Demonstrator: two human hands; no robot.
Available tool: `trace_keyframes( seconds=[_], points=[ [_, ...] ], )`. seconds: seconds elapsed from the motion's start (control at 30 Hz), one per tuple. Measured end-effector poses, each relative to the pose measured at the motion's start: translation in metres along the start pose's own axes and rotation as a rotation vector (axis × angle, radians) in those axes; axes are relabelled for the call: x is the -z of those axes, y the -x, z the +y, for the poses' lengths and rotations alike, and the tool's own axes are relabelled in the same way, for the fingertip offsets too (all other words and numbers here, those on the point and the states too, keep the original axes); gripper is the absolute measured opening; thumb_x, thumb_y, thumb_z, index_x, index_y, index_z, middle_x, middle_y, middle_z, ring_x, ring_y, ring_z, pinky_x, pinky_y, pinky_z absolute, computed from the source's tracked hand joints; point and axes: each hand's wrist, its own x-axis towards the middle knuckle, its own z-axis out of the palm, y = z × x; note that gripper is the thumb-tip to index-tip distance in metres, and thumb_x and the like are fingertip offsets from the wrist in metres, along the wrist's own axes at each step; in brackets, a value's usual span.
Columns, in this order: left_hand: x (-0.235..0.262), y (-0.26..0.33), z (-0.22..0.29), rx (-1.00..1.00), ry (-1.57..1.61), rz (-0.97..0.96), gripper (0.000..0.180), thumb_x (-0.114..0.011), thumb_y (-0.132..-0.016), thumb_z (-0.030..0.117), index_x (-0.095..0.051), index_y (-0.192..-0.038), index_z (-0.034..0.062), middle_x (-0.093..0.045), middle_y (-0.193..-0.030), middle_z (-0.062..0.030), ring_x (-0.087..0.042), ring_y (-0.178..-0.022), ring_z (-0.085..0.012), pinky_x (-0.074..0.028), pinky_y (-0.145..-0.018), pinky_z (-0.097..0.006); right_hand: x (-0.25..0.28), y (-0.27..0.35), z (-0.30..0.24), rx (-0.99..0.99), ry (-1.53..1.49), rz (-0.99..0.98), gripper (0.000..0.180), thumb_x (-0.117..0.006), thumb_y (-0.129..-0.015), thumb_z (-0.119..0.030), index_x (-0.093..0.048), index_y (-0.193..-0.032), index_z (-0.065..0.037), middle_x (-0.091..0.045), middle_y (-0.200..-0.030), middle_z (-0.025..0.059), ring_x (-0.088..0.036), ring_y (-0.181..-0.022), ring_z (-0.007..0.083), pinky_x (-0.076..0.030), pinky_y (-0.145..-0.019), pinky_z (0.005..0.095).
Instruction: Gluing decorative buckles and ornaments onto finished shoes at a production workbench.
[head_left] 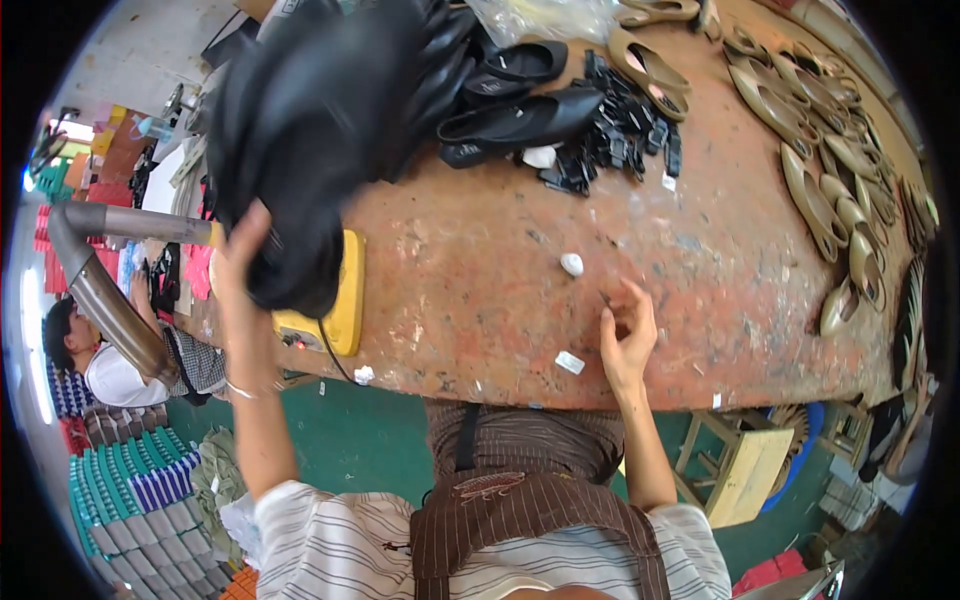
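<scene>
My left hand (pixel 245 265) is closed on a black leather shoe (pixel 300 260) at the table's left side. Motion blurs the shoe and the large black leather mass (pixel 310 100) above it, so where one ends and the other begins I cannot tell. Part of the left fingers is hidden behind the leather. Over the front of the table hovers my right hand (pixel 630 335), its thumb and fingers curved with a gap between them and no object plainly held. Near its fingertips lies a small white lump (pixel 571 264); a small clear-white piece (pixel 569 362) lies to its left.
Black shoes (pixel 520 120) and a heap of black straps (pixel 625 125) lie at the far middle. Tan shoes (pixel 840 185) crowd the right side. A yellow device (pixel 350 290) with a cord sits at left, beside a metal pipe (pixel 120 285). Another person (pixel 125 365) works at far left.
</scene>
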Motion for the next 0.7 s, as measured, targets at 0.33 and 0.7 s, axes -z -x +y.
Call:
trace_keyframes(
  seconds=[0.33,0.7],
  points=[
    [-0.031,0.123,-0.143,-0.292,-1.501,0.213,0.083,-0.074,-0.071,0.034,-0.033,-0.137,0.0039,-0.033,-0.137,-0.0244,-0.030,-0.128,-0.0431,-0.027,-0.107,-0.049,-0.019,-0.030,-0.006,0.206,0.331,-0.174,0.052,-0.075,-0.070,-0.012,-0.054,-0.118,-0.006,-0.057,-0.109,0.0128,-0.052,-0.097,0.0312,-0.043,-0.086,0.0385],
    [-0.098,0.051,-0.139,-0.713,-1.291,-0.420,0.024,-0.058,-0.072,-0.001,-0.057,-0.097,0.0019,-0.056,-0.080,-0.0104,-0.060,-0.061,-0.0275,-0.051,-0.053,-0.035,-0.029,-0.030,-0.005,0.123,0.221,-0.093,0.019,-0.070,-0.076,-0.007,-0.063,-0.093,-0.004,-0.064,-0.088,0.0060,-0.055,-0.075,0.0188,-0.046,-0.068,0.0297]
  ],
)
